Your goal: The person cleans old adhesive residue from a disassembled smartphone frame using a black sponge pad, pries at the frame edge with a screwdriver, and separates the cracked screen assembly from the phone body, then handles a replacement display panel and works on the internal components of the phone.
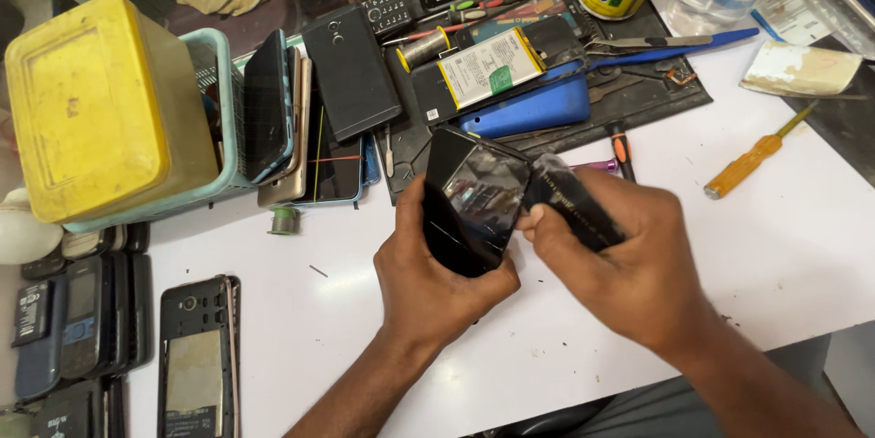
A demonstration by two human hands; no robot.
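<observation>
The phone we are gripping upright in our left hand, steadying it while our right hand is pinching a dark film beside it.

Glossy black phone screen — white-labelled battery

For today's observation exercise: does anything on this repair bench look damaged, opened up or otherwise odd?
Yes. The black phone with no back cover, near the white table's front-left edge, lies with its insides exposed. A loose white-labelled flat battery rests on the dark work mat. The left hand holds a glossy black phone; whether it is cracked is unclear.
</observation>
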